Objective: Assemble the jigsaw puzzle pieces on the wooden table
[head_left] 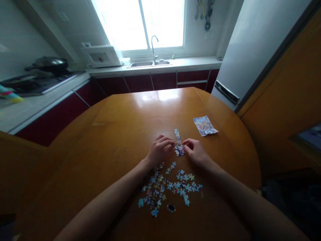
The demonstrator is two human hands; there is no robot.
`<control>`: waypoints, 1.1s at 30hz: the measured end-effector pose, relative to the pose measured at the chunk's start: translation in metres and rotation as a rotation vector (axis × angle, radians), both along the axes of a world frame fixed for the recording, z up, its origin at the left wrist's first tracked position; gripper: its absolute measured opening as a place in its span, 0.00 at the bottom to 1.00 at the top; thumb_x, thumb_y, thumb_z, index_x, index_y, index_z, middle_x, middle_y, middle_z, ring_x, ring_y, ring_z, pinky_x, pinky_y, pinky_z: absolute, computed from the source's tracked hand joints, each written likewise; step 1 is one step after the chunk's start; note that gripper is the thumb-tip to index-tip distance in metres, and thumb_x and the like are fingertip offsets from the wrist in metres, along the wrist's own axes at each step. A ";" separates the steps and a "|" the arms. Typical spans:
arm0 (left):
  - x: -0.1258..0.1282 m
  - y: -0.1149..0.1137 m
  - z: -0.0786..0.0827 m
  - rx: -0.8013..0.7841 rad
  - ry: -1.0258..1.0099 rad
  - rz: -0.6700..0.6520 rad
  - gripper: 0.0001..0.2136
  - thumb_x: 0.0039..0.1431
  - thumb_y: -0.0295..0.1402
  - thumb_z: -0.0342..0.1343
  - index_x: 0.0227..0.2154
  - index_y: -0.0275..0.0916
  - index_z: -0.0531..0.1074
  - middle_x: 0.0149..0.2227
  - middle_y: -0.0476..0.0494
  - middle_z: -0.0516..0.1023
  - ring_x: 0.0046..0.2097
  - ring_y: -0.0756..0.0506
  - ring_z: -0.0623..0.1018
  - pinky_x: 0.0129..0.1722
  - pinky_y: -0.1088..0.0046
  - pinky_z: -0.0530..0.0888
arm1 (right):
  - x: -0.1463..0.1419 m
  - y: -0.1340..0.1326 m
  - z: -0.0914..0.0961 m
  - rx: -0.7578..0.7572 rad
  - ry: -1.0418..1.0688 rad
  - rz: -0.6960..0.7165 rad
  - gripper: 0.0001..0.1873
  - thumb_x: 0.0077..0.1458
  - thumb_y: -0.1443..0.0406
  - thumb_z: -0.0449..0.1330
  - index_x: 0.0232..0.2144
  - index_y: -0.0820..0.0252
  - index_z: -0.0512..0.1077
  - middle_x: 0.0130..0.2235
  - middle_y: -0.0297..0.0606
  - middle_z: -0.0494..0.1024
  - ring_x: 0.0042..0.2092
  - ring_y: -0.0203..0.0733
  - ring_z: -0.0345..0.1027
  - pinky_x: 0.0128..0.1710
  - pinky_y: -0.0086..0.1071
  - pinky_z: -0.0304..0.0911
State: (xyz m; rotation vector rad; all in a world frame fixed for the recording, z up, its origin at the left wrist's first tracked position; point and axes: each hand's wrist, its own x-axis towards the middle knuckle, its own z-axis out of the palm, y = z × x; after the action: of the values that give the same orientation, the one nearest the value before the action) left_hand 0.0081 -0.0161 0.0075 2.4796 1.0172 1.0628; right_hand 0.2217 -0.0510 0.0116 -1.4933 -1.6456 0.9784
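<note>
A narrow joined section of jigsaw puzzle (180, 150) lies flat on the table, its thin strip pointing away from me. My left hand (162, 149) is at its left edge, fingers bent and tips drawn together against the pieces. From the other side, my right hand (195, 150) pinches at the right edge with thumb and forefinger. Whether a single loose piece is between any fingertips is too small to tell. Nearer to me, loose jigsaw pieces (156, 189) are spread between my forearms, with another cluster (182, 187) to their right.
A creased printed picture sheet (205, 126) lies beyond my right hand on the round-ended wooden table (120, 124). Past the table are a counter with a sink (141, 64), a white microwave (101, 56) and a pan (50, 63) on the stove. A fridge (253, 47) stands at right.
</note>
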 end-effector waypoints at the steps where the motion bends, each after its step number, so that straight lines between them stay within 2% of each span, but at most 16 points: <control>1: 0.000 0.002 -0.002 -0.010 -0.006 0.018 0.05 0.61 0.35 0.59 0.34 0.43 0.80 0.37 0.44 0.82 0.41 0.44 0.74 0.45 0.66 0.71 | 0.001 -0.001 0.000 0.015 -0.062 -0.010 0.09 0.56 0.65 0.58 0.36 0.62 0.77 0.33 0.41 0.81 0.35 0.42 0.73 0.36 0.33 0.65; 5: 0.003 0.008 -0.009 -0.043 0.027 0.009 0.05 0.61 0.34 0.60 0.33 0.44 0.80 0.37 0.45 0.82 0.40 0.44 0.74 0.44 0.66 0.70 | 0.001 -0.005 0.004 0.044 -0.234 -0.007 0.10 0.57 0.67 0.56 0.36 0.60 0.79 0.38 0.43 0.82 0.40 0.44 0.75 0.42 0.34 0.66; 9: 0.006 0.011 -0.015 -0.077 0.050 -0.007 0.05 0.61 0.34 0.60 0.33 0.45 0.81 0.37 0.46 0.83 0.41 0.44 0.74 0.43 0.67 0.70 | -0.002 -0.009 0.007 0.052 -0.292 0.027 0.11 0.57 0.67 0.57 0.37 0.58 0.80 0.40 0.42 0.83 0.43 0.45 0.76 0.46 0.35 0.66; 19: 0.006 0.012 -0.020 -0.080 0.076 -0.027 0.06 0.62 0.36 0.60 0.34 0.46 0.82 0.37 0.46 0.83 0.40 0.45 0.73 0.42 0.68 0.71 | -0.005 -0.012 0.009 0.043 -0.358 0.064 0.12 0.58 0.66 0.57 0.37 0.56 0.81 0.40 0.41 0.84 0.42 0.47 0.77 0.44 0.36 0.66; 28: 0.008 0.008 -0.013 -0.061 0.139 -0.060 0.07 0.65 0.34 0.57 0.35 0.45 0.81 0.40 0.48 0.82 0.41 0.46 0.73 0.44 0.68 0.73 | -0.006 -0.011 0.006 0.055 -0.389 0.060 0.12 0.58 0.66 0.57 0.36 0.53 0.81 0.40 0.37 0.84 0.42 0.44 0.77 0.43 0.33 0.66; 33: 0.007 0.007 -0.013 -0.063 0.150 -0.055 0.08 0.66 0.34 0.55 0.36 0.44 0.81 0.41 0.47 0.81 0.43 0.46 0.73 0.46 0.66 0.73 | -0.006 -0.011 0.007 0.052 -0.393 0.062 0.12 0.58 0.66 0.57 0.37 0.52 0.81 0.40 0.37 0.84 0.42 0.44 0.77 0.43 0.32 0.66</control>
State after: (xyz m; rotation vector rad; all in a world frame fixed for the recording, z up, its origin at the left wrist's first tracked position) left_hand 0.0151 -0.0095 -0.0059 2.5513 1.0006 0.8256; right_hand 0.2161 -0.0625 0.0187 -1.6846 -1.9844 0.6965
